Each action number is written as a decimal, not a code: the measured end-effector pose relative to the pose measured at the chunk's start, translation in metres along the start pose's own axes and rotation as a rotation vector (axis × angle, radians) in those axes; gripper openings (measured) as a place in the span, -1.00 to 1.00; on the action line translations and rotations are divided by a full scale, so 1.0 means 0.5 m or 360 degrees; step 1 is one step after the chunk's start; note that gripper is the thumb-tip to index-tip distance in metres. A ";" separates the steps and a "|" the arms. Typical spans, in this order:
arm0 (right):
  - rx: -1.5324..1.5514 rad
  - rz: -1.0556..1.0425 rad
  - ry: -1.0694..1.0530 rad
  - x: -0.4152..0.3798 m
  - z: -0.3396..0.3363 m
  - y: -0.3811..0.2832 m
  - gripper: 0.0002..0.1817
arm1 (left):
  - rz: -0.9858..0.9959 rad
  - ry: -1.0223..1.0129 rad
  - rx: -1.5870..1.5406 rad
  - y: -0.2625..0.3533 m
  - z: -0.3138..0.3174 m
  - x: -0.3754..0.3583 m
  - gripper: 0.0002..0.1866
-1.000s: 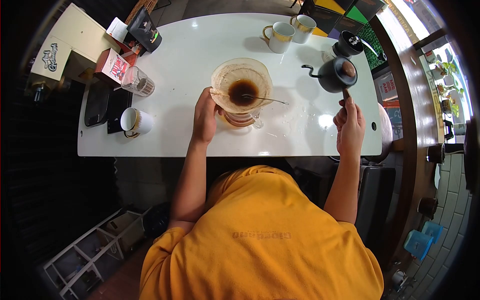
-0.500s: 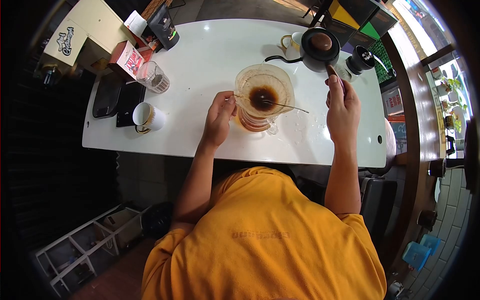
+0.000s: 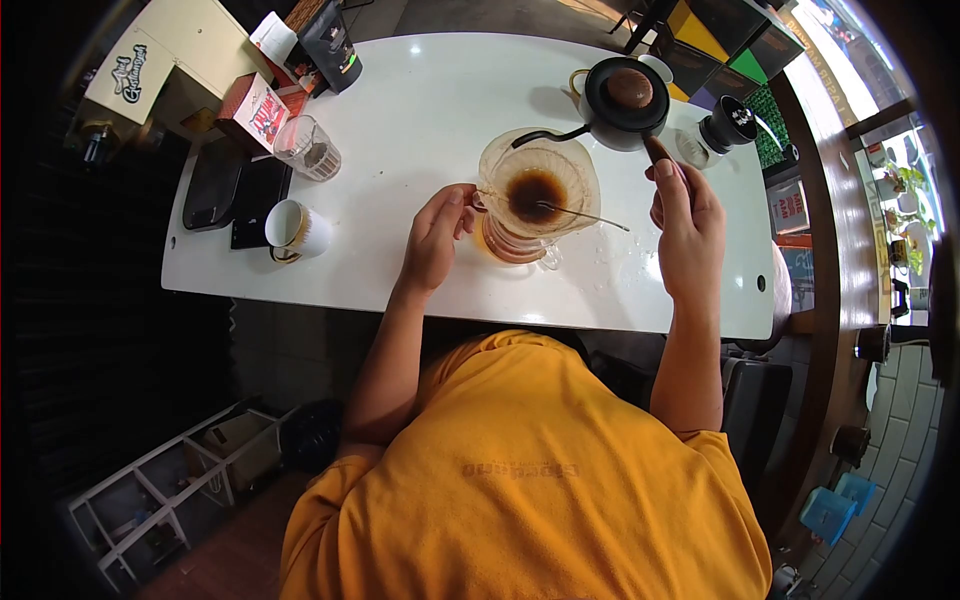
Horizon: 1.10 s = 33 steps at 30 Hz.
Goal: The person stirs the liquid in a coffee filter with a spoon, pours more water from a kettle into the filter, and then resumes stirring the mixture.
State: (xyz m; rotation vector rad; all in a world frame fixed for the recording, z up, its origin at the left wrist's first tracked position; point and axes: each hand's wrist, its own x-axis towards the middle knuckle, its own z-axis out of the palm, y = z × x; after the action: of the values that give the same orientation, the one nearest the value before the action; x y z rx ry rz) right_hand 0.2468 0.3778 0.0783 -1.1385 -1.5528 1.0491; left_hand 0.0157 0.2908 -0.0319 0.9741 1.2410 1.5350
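Note:
My right hand (image 3: 692,225) is closed around the wooden handle of a black gooseneck kettle (image 3: 612,125). The kettle is held above the table, its spout tip over the far rim of a coffee dripper (image 3: 592,205). Lining the dripper is a paper filter (image 3: 575,165) with dark wet coffee (image 3: 533,193) at the bottom, and a thin metal spoon (image 3: 600,220) rests in it. Pinched at the dripper's left edge are the fingers of my left hand (image 3: 435,240). Beneath the dripper stands a glass server (image 3: 512,248) with reddish-brown liquid.
A white mug (image 3: 305,235), a ribbed glass (image 3: 308,150), a red-and-white box (image 3: 255,115) and a black pouch (image 3: 330,55) stand on the left. A hand grinder (image 3: 725,128) is at the right. Behind the kettle is a white cup (image 3: 655,70). Water drops lie right of the server.
The kettle has shifted left and its spout has come over the dripper's far rim. The dripper appears slightly further right in view. My left hand stays at its edge.

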 end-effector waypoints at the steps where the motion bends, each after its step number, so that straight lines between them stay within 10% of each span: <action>1: 0.0019 0.0008 -0.0024 -0.004 -0.003 -0.005 -0.66 | 0.0012 -0.0006 -0.0009 -0.001 0.000 0.001 -0.61; 33: -0.0089 0.0047 0.0195 -0.077 -0.148 -0.008 -0.67 | 0.0020 -0.0096 -0.0087 -0.011 0.006 0.031 -0.66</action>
State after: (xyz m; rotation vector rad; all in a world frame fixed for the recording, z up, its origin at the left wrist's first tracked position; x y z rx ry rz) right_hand 0.3238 0.3480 0.0914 -1.2446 -1.4807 0.9426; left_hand 0.0151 0.3071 -0.0360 0.9874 1.1467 1.5306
